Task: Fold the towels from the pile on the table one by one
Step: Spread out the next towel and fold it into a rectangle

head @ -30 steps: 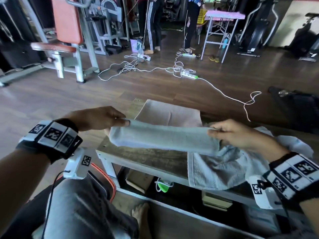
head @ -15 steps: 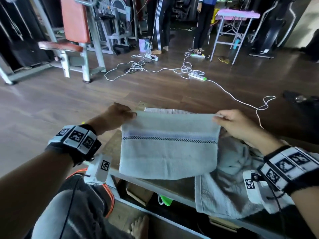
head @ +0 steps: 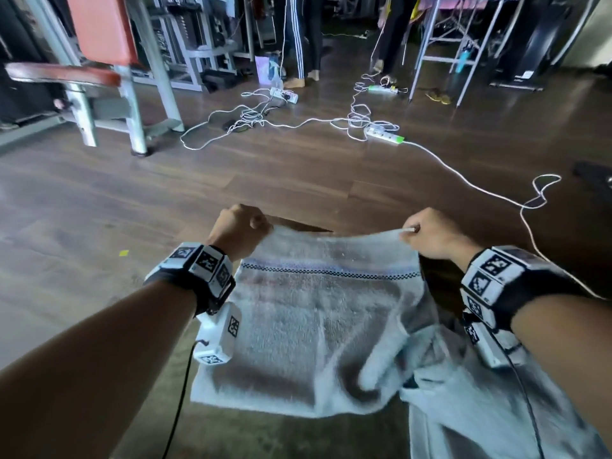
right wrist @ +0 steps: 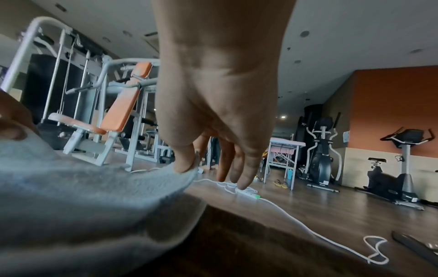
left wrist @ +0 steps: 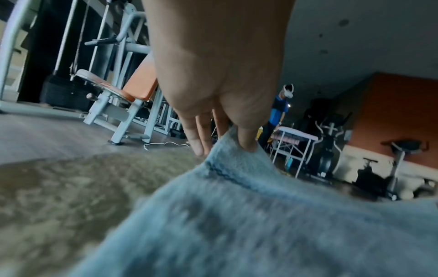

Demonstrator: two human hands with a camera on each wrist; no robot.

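The dark, worn wooden tabletop [head: 159,409] fills the lower half of the head view. On it, at centre frame, I see the pale blue terry towel with a thin checkered stripe [head: 314,326] spread open, its near edge lying on the wood and its far edge lifted. To its right, in the lower right of the frame, lies the crumpled pile of pale towels [head: 480,409], touching the spread towel's right side.

My left hand [head: 240,231] grips the far left corner: the left wrist view shows the thumb and fingers [left wrist: 247,138] pinching the hem, the other fingers hanging loosely beside it. My right hand [head: 433,236] grips the far right corner: in the right wrist view the thumb presses the edge against the forefinger, the remaining fingers [right wrist: 241,174] extended and clear of the cloth.

Status, as I judge it: this towel is laid out but no fold is made in it. The pile on the right still awaits handling. Motion blur prevents me from telling whether a finished towel lies beneath the spread one.
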